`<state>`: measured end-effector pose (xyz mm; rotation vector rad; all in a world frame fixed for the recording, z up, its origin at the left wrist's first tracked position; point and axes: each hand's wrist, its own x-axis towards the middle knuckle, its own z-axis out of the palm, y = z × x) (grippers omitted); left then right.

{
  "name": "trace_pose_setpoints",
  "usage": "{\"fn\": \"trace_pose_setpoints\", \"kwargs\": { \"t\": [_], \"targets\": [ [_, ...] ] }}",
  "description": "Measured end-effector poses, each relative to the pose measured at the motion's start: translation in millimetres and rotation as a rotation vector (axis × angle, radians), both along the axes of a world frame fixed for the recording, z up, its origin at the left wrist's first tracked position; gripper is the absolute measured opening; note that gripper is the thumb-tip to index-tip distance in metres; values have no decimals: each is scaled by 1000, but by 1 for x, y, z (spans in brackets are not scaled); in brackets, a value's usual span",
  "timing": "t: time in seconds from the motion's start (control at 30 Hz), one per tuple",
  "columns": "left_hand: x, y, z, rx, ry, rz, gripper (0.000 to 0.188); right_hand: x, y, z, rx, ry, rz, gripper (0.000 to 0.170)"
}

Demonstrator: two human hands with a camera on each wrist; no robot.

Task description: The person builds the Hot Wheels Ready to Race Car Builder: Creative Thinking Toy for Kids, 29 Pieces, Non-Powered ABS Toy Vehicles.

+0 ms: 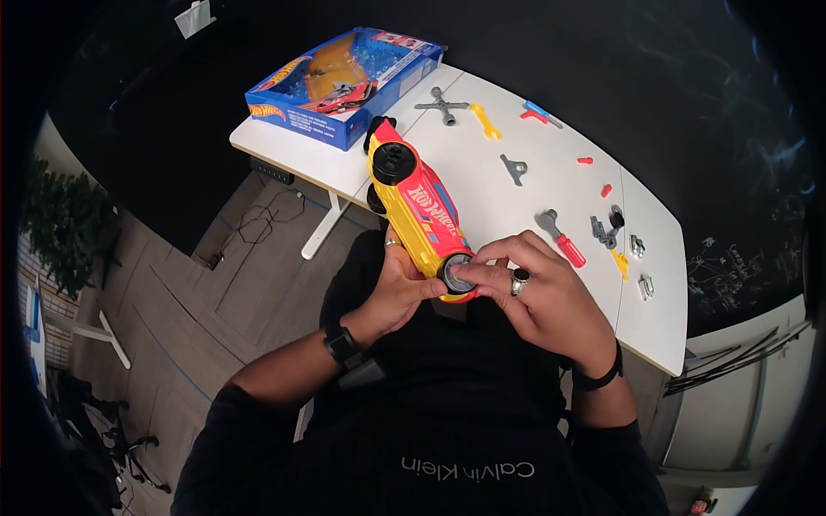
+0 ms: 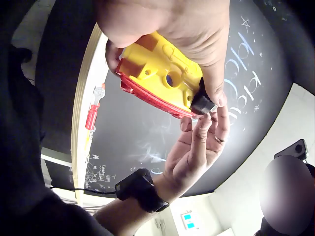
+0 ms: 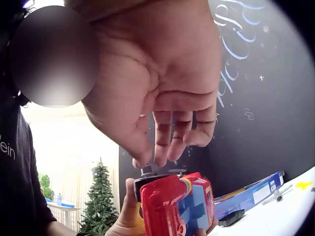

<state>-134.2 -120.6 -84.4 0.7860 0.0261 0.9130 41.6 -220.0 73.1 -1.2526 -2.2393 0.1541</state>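
A red and yellow toy car (image 1: 433, 204), with lettering along its side, is tilted up over the table's near edge. My left hand (image 1: 397, 291) grips its lower end, the thumb lying beside a black wheel (image 1: 449, 282) with a grey centre. At that wheel, the thumb and fingertips of my right hand (image 1: 551, 301) pinch at the hub. The right wrist view shows the thumb tip against a small grey piece (image 3: 146, 169) standing up from the wheel. The yellow underside (image 2: 167, 64) of the car faces the left wrist camera. Another black wheel (image 1: 395, 163) sits farther up the car.
On the white table (image 1: 482, 193) stands a blue toy box (image 1: 344, 86) at the back left. A grey cross wrench (image 1: 442, 107), a yellow wrench (image 1: 486, 123), a red-handled tool (image 1: 564, 241) and several small red, grey and silver parts lie across the right side.
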Motion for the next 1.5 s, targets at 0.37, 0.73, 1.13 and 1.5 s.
{"fn": "trace_pose_setpoints", "kwargs": {
  "t": [0.37,0.73,1.13,1.5],
  "targets": [
    [3,-5,0,67,-7,45,113,-6,3,-4,8,-112,-70,14],
    [-1,-6,9,69,25,19,126,-9,-6,-1,-4,4,-29,35],
    [-4,-7,10,87,41,-38,129,-11,-1,3,86,-94,46,32],
    [-7,-6,14,72,41,-20,125,-12,-7,14,119,-175,-123,26]
  ]
}}
